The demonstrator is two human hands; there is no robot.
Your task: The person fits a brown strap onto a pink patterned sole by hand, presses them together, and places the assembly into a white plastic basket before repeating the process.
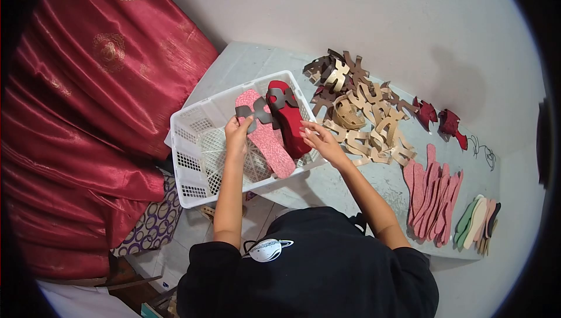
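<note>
My left hand (pixel 236 133) grips a pink textured sandal (pixel 272 144) at its dark brown cut-out strap (pixel 255 113), thumb on top. The sandal is tilted over a white plastic basket (pixel 190 104), its heel end toward me. Red sandals (pixel 293 126) with a similar dark strap (pixel 283 97) lie along the basket's right side. My right hand (pixel 322 142) has its fingers stretched out and apart at the edge of the red sandals. Part of the basket's floor is hidden by the pink sandal.
On the grey table (pixel 374 192) lies a heap of beige and brown cut-out straps (pixel 374 116). Dark red pieces (pixel 450 125) sit near the wall. Pink soles (pixel 432 198) and several multicoloured soles (pixel 478 221) line the right. A red curtain (pixel 105 113) hangs left.
</note>
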